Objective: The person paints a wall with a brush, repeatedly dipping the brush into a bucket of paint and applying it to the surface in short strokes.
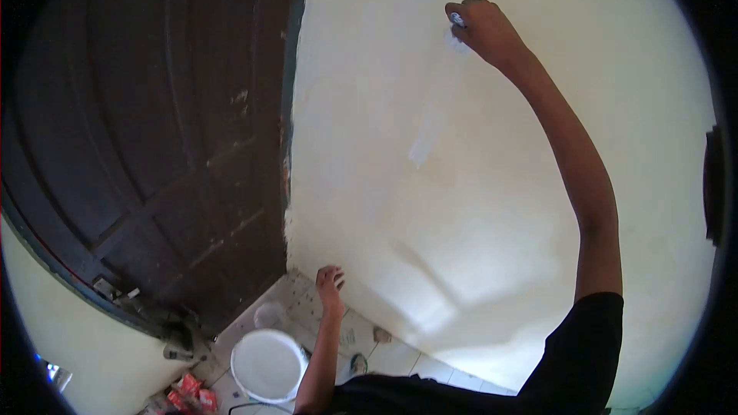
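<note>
High on the pale wall (369, 107), my right hand (483, 29) is closed around a small whitish object (457, 20), too small to identify. Just below the fingers is a white patch on the wall, and a longer white streak (423, 138) lies farther down. My left hand (330, 283) hangs low, near the foot of the wall, with its fingers apart and curled a little, holding nothing. Beneath it and to the left stands a round white bucket (269, 365) on the floor.
A dark panelled door (154, 123) takes up the left side. Behind the bucket is a small pale container (269, 314). Red packets (191, 393) lie at the lower left on the tiled floor (392, 355). A dark object (713, 184) is at the right edge.
</note>
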Action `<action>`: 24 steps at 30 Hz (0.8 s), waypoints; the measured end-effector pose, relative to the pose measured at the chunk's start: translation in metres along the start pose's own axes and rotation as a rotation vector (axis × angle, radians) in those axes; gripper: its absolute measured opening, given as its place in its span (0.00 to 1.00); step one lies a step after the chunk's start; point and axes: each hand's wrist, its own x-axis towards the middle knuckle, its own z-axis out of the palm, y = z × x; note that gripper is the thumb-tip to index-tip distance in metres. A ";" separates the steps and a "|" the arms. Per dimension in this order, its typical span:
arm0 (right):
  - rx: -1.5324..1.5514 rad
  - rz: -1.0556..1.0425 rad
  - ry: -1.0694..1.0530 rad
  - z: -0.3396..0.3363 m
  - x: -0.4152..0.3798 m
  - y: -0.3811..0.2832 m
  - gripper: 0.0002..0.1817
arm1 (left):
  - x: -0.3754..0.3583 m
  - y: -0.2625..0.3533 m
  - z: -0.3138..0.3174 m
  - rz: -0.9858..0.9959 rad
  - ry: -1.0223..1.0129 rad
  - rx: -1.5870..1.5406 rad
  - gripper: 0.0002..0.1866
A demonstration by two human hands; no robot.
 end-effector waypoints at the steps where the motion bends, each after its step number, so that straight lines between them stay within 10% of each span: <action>1: -0.104 0.004 0.042 -0.012 0.013 0.008 0.08 | -0.001 0.001 0.004 0.018 -0.013 0.003 0.04; 7: -0.372 -0.093 0.104 -0.035 0.041 0.031 0.20 | -0.002 0.004 0.009 -0.003 -0.034 0.021 0.03; 14: -0.014 -0.173 -0.437 0.041 -0.044 -0.061 0.11 | -0.001 0.002 0.012 0.000 -0.088 0.028 0.03; 24: -0.116 0.022 -0.055 -0.037 0.062 0.034 0.15 | 0.005 0.002 0.013 -0.036 -0.067 0.015 0.03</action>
